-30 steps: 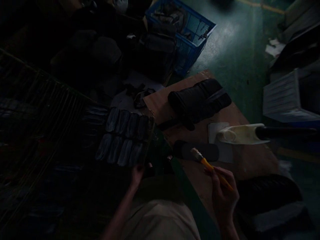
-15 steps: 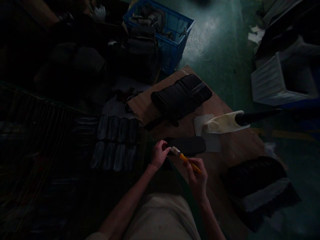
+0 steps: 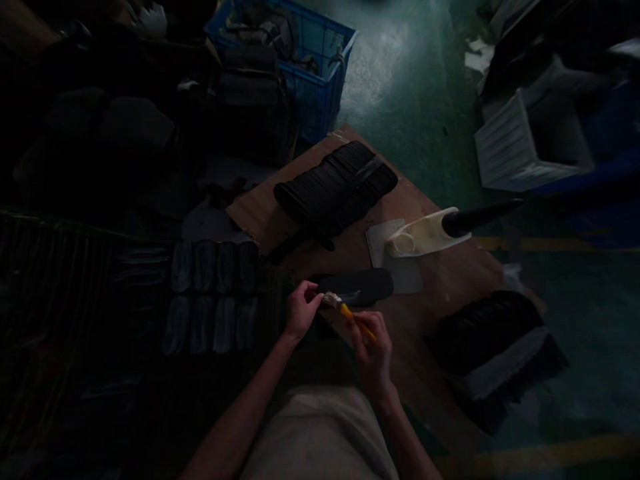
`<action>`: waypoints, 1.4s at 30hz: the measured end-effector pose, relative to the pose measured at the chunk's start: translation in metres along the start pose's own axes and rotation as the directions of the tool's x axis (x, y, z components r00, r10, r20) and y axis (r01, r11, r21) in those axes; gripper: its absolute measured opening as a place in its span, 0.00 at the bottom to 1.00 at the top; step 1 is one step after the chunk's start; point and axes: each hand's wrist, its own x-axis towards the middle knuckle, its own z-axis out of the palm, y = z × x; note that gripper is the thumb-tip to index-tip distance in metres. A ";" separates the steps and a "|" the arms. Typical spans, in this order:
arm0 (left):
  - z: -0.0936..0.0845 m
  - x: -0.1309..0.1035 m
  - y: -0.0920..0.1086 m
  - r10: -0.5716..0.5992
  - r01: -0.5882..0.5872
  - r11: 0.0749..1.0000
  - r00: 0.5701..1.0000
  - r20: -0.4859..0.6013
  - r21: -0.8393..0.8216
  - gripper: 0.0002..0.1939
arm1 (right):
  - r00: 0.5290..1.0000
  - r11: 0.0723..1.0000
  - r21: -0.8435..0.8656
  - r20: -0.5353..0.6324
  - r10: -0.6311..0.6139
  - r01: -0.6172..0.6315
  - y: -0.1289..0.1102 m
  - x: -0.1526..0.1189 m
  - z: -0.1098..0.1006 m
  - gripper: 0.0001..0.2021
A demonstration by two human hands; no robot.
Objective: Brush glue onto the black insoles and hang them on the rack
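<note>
My right hand (image 3: 374, 339) is closed around the yellow handle of a paintbrush (image 3: 346, 311). The whitish bristles rest on a flat dark piece with rounded ends (image 3: 373, 285), where a pale wet streak shows. My left hand (image 3: 303, 308) pinches that piece at its left end, close to the bristles. Past the piece lies a white bottle-like container (image 3: 420, 233) with a dark part sticking out of its right end, resting on pale sheets (image 3: 406, 277). Farther back is a long row of stacked black pieces (image 3: 335, 183).
A wooden board (image 3: 445, 287) carries these things, with another dark stack (image 3: 493, 340) at its right. On my left, several dark pieces with whitish coating (image 3: 204, 327) lie in rows. Beyond stand a blue crate (image 3: 315, 90) and a whitish bin (image 3: 520, 143). A person's arm (image 3: 27, 27) shows upper left.
A pale streak now shows on the dark piece, and the bristles have come down onto it. The whole view has shifted, so the surroundings appear farther left. My left hand keeps its pinch.
</note>
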 end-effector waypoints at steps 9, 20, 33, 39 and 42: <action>-0.002 0.000 0.003 -0.031 0.028 0.995 0.999 0.036 0.100 0.10 | 0.958 0.926 -0.377 -0.264 -0.112 0.004 0.038 0.020 -0.065 0.04; -0.003 -0.001 0.004 -0.040 0.029 0.989 0.996 0.075 0.146 0.11 | 0.982 0.951 -0.242 0.035 -0.188 0.191 0.004 0.003 -0.014 0.11; -0.004 0.000 0.008 -0.050 0.036 0.994 0.989 0.140 0.101 0.09 | 0.963 0.881 -0.392 0.055 -0.265 0.265 0.018 0.031 -0.002 0.12; -0.003 0.000 0.010 -0.092 0.088 0.996 0.988 0.125 0.031 0.09 | 0.956 0.937 -0.213 0.162 -0.246 0.277 -0.006 0.021 0.030 0.11; -0.004 0.001 0.010 -0.112 0.117 0.993 0.986 0.126 -0.032 0.10 | 0.960 0.961 -0.123 0.159 -0.229 0.249 -0.012 0.015 0.034 0.10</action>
